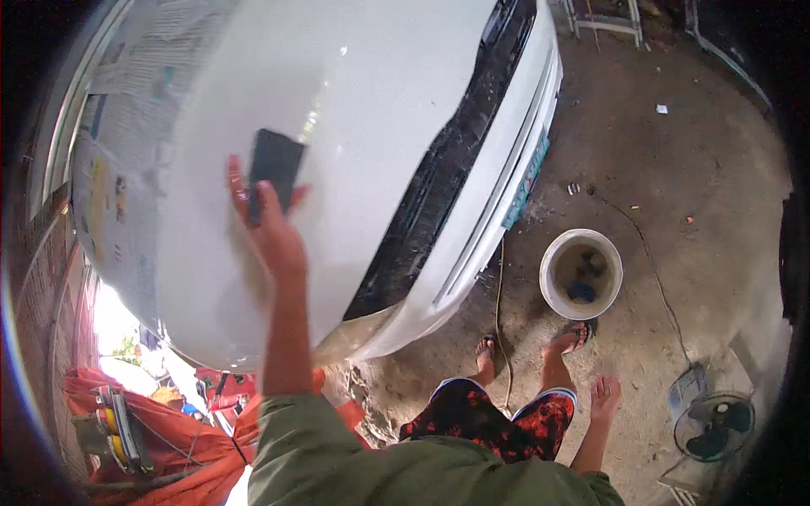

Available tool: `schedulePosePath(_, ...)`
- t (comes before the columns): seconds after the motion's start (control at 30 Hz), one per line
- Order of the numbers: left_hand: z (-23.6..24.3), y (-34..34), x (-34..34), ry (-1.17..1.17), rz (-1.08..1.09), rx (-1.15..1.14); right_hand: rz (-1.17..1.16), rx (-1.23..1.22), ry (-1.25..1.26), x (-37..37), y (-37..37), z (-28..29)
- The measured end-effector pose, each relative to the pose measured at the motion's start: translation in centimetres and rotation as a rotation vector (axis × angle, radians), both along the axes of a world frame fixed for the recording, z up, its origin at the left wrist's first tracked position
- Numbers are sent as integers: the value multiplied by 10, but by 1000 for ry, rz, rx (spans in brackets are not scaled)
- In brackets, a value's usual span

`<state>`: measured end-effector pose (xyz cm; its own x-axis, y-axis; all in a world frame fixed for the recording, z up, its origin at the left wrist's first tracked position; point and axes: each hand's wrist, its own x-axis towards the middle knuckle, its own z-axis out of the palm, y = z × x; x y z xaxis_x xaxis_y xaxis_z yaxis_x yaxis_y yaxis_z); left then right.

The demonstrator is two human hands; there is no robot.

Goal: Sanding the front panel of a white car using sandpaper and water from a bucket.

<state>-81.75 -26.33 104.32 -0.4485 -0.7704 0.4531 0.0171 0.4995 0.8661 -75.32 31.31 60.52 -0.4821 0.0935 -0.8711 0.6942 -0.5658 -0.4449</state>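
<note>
My left hand [274, 228] is stretched over the white hood of a vehicle [371, 110], its fingers around a dark grey, rectangular piece of sandpaper [277, 160]. One finger lies over the piece and others spread along its sides. The sandpaper appears to be against the painted surface, and the fingers look wet. Low at the right of my body, my right hand [604, 398] hangs with nothing visible in it. Its fingers are apart and slightly blurred.
A white bucket [547, 289] with murky water and dark items stands on the dirt floor by my feet. Newspaper sheets [126, 194] cover the vehicle's far-left part. A black fan [715, 426] and a cord [650, 253] lie to the right; red cloth [186, 447] hangs lower left.
</note>
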Motion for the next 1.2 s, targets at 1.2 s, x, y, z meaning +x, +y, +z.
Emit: schedulePosePath(1.2, 77, -117, -121, -1010, 51, -1513, 657, 298, 646, -162, -56, 209)
